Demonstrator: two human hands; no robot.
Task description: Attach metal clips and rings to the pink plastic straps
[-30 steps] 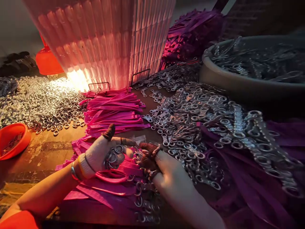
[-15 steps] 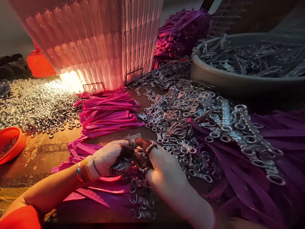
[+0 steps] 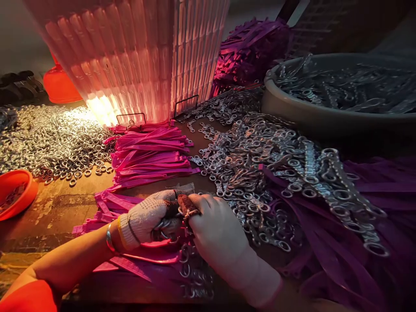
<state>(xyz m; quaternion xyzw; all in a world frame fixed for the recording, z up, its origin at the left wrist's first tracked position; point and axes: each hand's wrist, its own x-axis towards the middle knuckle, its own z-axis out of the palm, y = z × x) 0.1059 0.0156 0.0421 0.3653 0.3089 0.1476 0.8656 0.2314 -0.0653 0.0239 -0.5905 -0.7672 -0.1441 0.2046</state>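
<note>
Since a second ago the gloved left hand (image 3: 147,219) has closed over a clutch of metal rings (image 3: 164,229), thumb now down. The right hand (image 3: 216,232) has pressed in against it, apparently pinching one ring. Beyond lie pink straps (image 3: 149,154) and the ring heap (image 3: 260,156).
</note>
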